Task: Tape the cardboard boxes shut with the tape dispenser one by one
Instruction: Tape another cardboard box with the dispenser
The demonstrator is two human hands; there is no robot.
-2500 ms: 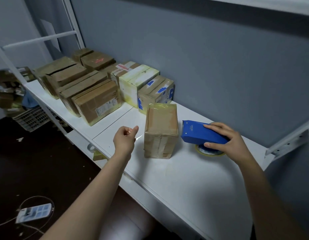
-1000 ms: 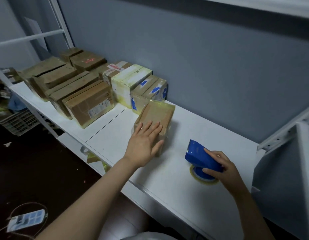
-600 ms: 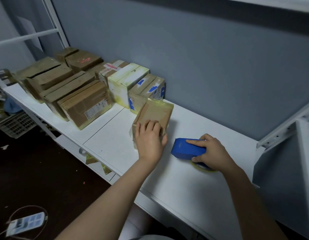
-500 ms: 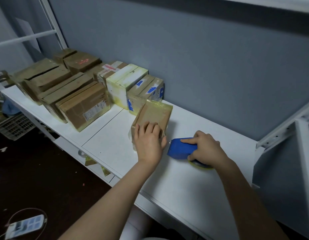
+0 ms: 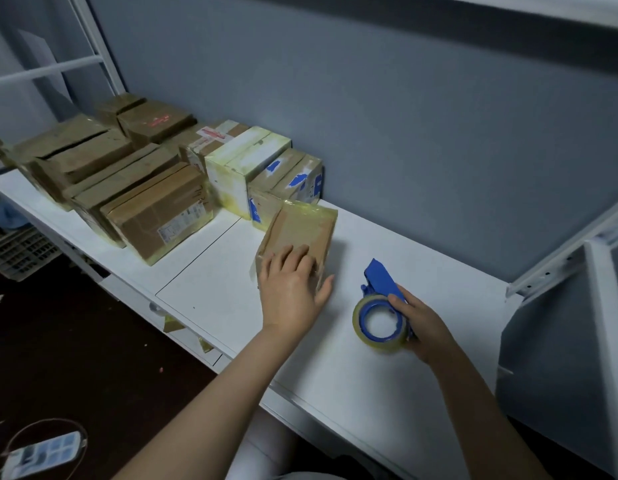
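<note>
A grey wall (image 5: 404, 116) backs a long white table (image 5: 370, 393). At the table's far left a cluster of cardboard boxes (image 5: 155, 209) stands packed side by side, some brown, one pale and yellowed, one with blue patches. Just in front of the blue-patched box lies a single brown cardboard box (image 5: 300, 226), glossy with tape and set at an angle near the table's middle. The left hand (image 5: 292, 292) rests on the near end of this box with its fingers straight and flat and its thumb spread to the right. To the right, apart from the box, the right hand (image 5: 422, 323) grips the blue tape dispenser (image 5: 382, 282), fingers curled round it. Its tape roll (image 5: 380, 322) faces up towards the camera. On the dark floor at lower left lies a power strip (image 5: 41, 452).
</note>
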